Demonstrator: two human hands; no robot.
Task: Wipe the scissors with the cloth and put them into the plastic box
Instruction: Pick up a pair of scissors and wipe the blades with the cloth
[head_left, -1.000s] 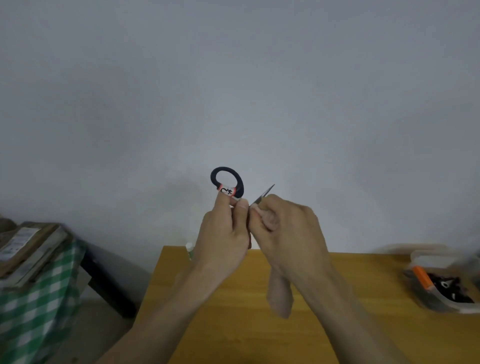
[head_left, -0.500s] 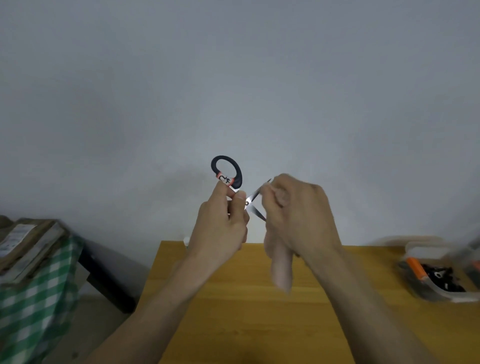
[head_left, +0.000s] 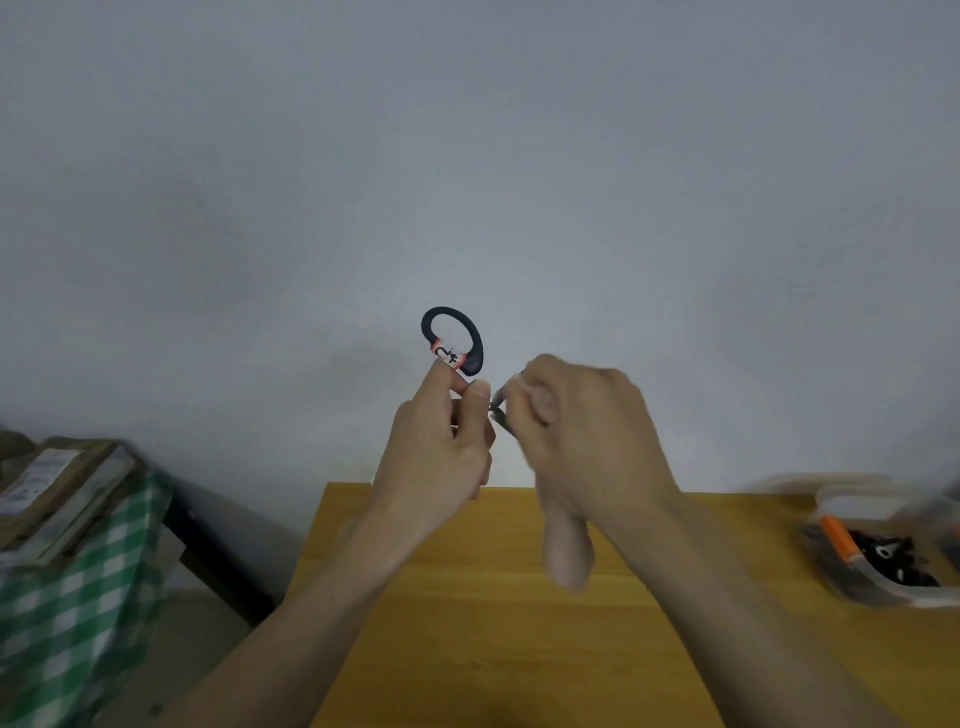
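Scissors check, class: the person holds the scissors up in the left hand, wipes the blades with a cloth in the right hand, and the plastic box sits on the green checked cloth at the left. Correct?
One detail is wrong. The head view shows the plastic box on the wooden table at the right, not on the green checked cloth. The rest stands: left hand holds the scissors, right hand wipes with the cloth.

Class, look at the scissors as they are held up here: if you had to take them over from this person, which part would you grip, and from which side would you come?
Grip the black handle loop, coming from above. It stands clear over the left hand, which pinches the scissors just below it. The blades point toward the right hand, which wraps them in the cloth, so that end is sharp and covered.
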